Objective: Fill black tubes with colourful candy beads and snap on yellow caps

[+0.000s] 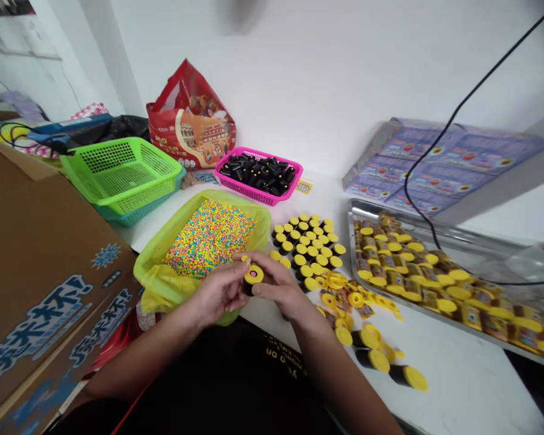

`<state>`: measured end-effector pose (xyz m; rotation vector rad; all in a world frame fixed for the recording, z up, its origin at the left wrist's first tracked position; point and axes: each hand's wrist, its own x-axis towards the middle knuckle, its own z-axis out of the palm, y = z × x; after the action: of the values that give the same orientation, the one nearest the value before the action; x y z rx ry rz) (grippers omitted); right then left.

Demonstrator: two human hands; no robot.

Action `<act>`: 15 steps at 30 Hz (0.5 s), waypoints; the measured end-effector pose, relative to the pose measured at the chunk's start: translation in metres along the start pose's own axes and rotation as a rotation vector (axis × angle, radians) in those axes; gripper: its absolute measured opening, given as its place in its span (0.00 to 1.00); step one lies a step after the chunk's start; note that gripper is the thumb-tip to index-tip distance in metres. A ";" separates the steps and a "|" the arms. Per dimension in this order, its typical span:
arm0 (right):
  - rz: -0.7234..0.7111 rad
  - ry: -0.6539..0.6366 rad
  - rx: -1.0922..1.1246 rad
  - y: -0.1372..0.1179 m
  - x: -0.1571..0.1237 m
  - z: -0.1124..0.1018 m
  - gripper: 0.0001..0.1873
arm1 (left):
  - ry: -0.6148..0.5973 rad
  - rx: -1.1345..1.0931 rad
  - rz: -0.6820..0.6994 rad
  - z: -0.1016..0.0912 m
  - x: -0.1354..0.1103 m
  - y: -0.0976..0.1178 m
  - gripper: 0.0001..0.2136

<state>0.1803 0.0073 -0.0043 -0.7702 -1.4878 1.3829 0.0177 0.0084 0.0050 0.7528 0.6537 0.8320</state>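
Note:
Both my left hand and my right hand grip a small black tube with a yellow cap, which has a pink centre. My left hand is beside a yellow-green plastic bag full of multicoloured candy beads. Near my right hand, several upright black tubes with yellow caps stand in a cluster. Scattered yellow printed labels lie just right of my right hand. Several more capped tubes lie on their sides closer to the table's front edge.
A metal tray of labelled yellow-capped tubes sits right, under a black cable. Behind are a pink basket of black tubes, stacked green baskets, a red bag, and purple printed packaging. A cardboard box stands left.

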 end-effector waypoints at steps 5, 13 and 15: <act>-0.199 0.153 0.151 0.016 0.003 0.012 0.16 | 0.024 -0.049 0.036 -0.001 0.004 -0.007 0.24; -0.566 0.453 -0.287 0.029 -0.002 0.034 0.13 | 0.146 -0.056 0.114 0.001 0.002 -0.012 0.25; -0.592 0.461 -0.355 0.028 -0.002 0.036 0.13 | 0.155 -0.053 0.112 0.003 0.001 -0.012 0.26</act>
<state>0.1438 -0.0040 -0.0297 -0.7197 -1.4374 0.4658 0.0249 0.0032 -0.0032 0.6863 0.7295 1.0138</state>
